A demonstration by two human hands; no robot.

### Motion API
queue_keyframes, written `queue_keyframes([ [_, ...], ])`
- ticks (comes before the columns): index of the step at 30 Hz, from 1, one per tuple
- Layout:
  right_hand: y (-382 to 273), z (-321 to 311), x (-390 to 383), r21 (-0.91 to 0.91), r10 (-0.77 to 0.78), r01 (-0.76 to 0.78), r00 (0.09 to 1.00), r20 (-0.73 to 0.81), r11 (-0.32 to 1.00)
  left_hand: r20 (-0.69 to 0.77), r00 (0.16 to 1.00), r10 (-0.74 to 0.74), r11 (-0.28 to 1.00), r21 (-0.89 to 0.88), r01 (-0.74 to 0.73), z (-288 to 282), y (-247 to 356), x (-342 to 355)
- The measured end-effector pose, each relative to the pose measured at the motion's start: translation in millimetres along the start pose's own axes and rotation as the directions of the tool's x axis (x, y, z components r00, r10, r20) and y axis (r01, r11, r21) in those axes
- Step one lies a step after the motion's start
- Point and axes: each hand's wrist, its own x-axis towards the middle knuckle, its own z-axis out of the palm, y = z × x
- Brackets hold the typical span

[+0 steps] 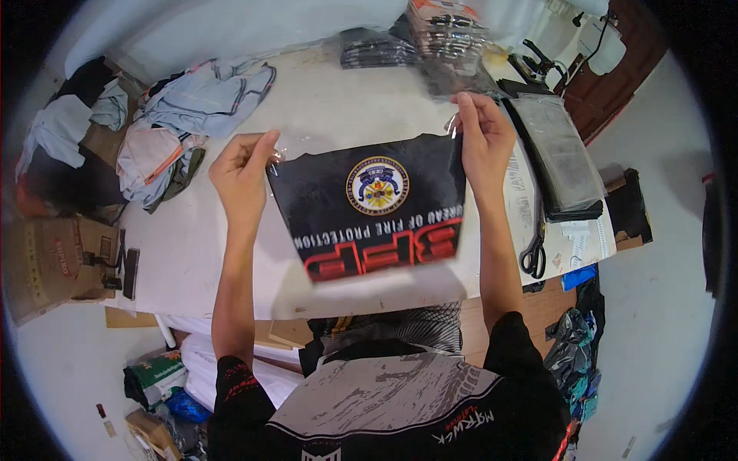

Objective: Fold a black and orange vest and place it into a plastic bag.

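Held up above the white table is a folded black shirt (323,203) in a clear plastic bag, with a round emblem and red and white lettering that appears upside down. My left hand (243,173) pinches the bag's upper left corner between thumb and fingers. At the upper right corner, my right hand (484,142) has the same kind of pinch. Clear film crinkles and shines beside both hands. The lower edge of the package is slightly blurred and hangs free over the table.
Piled light-coloured clothes (207,100) lie on the table's left side. Bagged garments (450,34) are stacked at the back. Clear bags (565,154) lie over black pieces on the right, near black scissors (533,257). A cardboard box (65,265) stands at the left.
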Motion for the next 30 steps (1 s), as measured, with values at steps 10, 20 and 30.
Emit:
queue_keyframes([
  [10, 174, -25, -114, -0.548, 0.374, -0.211, 0.905, 0.204, 0.809, 0.234, 0.939, -0.252, 0.865, 0.49, 0.11, 0, -209, -90],
  [20, 91, 5, -145, -0.753, 0.164, 0.284, 0.873, 0.459, 0.594, 0.342, 0.939, -0.026, 0.689, 0.687, -0.231, 48, -98, -120],
  [30, 88, 1, -182, -0.737, 0.298, 0.299, 0.774, 0.558, 0.606, 0.413, 0.883, -0.223, 0.523, 0.815, -0.249, 62, -97, -164],
])
